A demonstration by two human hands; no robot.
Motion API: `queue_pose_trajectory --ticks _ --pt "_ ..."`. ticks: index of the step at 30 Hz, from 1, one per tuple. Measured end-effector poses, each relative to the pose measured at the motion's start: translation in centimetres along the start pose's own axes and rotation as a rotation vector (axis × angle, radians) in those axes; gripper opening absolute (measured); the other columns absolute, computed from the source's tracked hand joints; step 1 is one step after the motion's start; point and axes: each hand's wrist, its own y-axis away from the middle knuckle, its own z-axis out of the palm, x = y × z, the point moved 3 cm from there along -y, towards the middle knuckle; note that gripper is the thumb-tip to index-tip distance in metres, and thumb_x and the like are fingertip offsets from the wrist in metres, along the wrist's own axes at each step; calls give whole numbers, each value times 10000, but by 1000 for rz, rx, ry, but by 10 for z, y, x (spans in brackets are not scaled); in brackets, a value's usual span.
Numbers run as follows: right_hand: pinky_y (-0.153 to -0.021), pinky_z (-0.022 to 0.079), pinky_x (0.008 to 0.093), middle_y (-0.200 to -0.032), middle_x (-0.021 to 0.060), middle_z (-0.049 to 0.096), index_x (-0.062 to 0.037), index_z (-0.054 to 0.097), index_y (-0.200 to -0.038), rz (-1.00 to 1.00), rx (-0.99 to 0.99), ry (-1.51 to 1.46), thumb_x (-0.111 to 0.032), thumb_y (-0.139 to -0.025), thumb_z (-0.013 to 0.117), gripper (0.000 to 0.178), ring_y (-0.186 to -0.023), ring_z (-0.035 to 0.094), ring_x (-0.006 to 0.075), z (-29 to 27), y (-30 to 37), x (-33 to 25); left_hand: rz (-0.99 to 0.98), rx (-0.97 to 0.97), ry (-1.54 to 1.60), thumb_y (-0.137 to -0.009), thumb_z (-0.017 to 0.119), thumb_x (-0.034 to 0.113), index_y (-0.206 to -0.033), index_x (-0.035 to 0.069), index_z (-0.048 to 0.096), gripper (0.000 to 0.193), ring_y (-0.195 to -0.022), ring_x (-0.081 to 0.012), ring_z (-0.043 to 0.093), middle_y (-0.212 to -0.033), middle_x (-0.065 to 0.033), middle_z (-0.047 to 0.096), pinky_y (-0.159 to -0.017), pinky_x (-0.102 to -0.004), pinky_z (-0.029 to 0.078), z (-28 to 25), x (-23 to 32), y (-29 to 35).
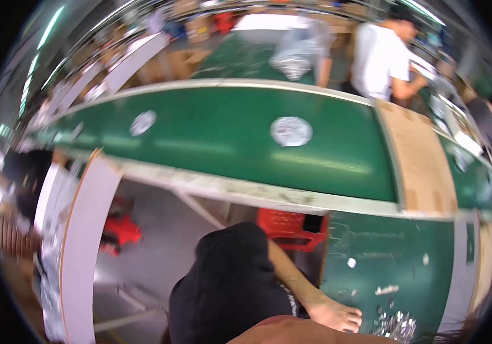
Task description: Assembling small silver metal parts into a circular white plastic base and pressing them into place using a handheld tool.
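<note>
My left hand (334, 315) rests at the left side of a green work surface (383, 246), palm down, with its fingers slightly bent and apart. Nothing shows in its grasp. Beside the fingertips, to the right, lies a loose heap of small shiny metal-looking pieces (398, 328). A few more bits are scattered farther up, among them a pale strip (387, 290) and a small white piece (351, 262). Black cloth (223, 281) covers much of the lower middle, by my left forearm. My right hand does not show; blurred bare skin fills part of the bottom edge.
A green conveyor belt (211, 126) crosses ahead, carrying round silvery bundles (291, 131). A cardboard sheet (418, 157) bridges its right part. Below stands a red plastic stool (283, 226) with a dark rectangular object. A pale panel (82, 252) rises at left. A person in white (377, 60) works beyond.
</note>
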Motion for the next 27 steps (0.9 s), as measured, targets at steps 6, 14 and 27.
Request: queue_pose_trajectory --ticks 6,14,27 --pt "-450 334 296 -584 -35 405 -216 412 -668 -371 -25 6 -358 -1013 456 375 -492 352 126 -215 109 -44 -192 -177 69 -909 521 208 -1124 12 595 300 -1267 -367 427 -1297 -215 511 -1121 -505 281 -16 6 -8" --pt "-361 263 279 -457 -27 337 -175 399 -568 -466 291 -185 -281 -1025 402 469 -365 243 111 -192 115 -35 -172 -363 46 -912 562 210 -1266 4 567 410 -1347 -359 402 -1412 -209 472 -1163 -503 273 -25 12 -13" --pt "-382 272 279 -455 -20 323 -173 376 -556 -442 340 -341 -222 -1007 410 454 -383 252 106 -183 111 -32 -180 -397 22 -912 575 220 -1280 7 562 425 -1350 -363 398 -1419 -206 467 -1163 -501 283 -31 9 -15"
